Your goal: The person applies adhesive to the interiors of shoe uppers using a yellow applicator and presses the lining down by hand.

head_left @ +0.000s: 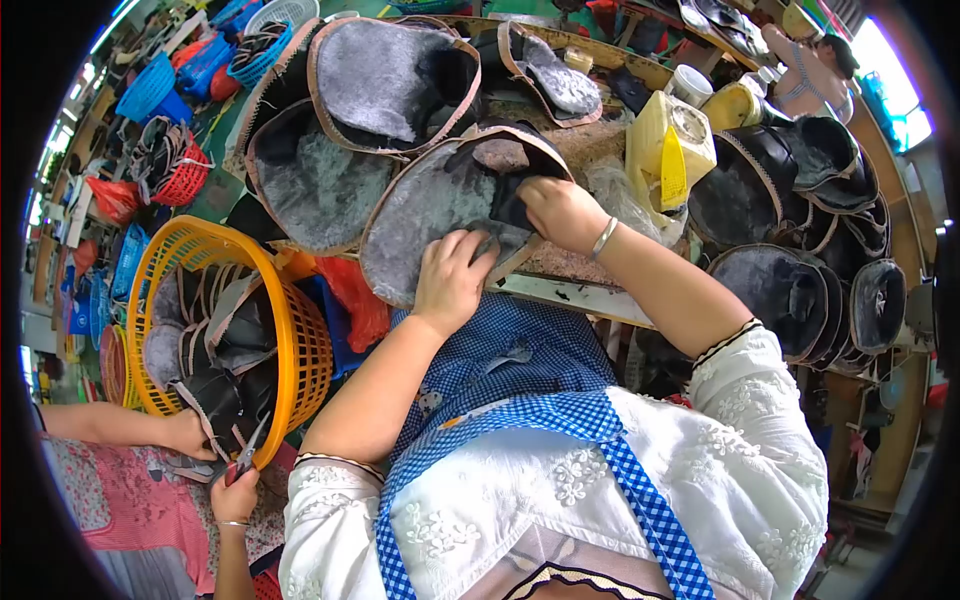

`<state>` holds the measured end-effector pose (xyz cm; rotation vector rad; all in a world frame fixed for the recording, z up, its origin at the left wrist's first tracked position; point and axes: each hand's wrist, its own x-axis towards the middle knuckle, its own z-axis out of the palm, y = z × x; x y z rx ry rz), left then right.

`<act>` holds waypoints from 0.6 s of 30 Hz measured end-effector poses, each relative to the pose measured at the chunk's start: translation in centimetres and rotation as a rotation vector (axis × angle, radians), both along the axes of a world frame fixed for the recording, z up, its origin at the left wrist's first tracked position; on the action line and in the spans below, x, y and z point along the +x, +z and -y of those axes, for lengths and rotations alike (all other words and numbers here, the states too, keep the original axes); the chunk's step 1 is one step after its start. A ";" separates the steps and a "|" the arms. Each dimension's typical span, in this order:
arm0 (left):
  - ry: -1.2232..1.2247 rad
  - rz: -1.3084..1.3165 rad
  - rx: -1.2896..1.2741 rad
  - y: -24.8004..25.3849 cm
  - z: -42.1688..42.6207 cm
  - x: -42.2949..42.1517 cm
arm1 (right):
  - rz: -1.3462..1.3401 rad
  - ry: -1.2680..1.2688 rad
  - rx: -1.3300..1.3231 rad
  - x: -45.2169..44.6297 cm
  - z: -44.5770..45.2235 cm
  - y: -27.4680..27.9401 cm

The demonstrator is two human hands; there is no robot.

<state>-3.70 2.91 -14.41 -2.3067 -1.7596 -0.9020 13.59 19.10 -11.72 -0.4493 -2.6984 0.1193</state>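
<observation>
A dark boot upper with grey fleece lining (415,212) lies in front of me at the edge of the workbench, its inside facing up. My left hand (455,280) is closed on its near edge, fingers bent over the lining. My right hand (565,212) is closed at the upper's right side, fingers pressed into the dark part; the fingertips are partly hidden. Behind it more fleece-lined uppers are piled, one with a wide pale lining (385,80) on top. A smaller upper (560,85) lies farther back.
A cut yellowish plastic jug (655,150) and a white cup (690,85) stand right of the uppers. Stacked uppers (775,290) fill the right side. At left, a yellow basket (285,330) holds uppers; a co-worker's hand (235,492) holds red-handled scissors (243,465) there.
</observation>
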 end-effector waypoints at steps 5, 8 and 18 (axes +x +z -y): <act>-0.013 -0.113 -0.007 0.1 0.1 0.6 | -0.183 -0.388 -0.269 -1.8 2.0 0.6; -0.046 -0.129 -0.099 1.6 -0.4 0.4 | -0.231 -0.054 -0.199 0.7 3.3 -1.7; -0.168 -0.082 -0.086 3.4 -6.2 0.7 | -0.584 -0.771 0.203 10.2 3.1 5.4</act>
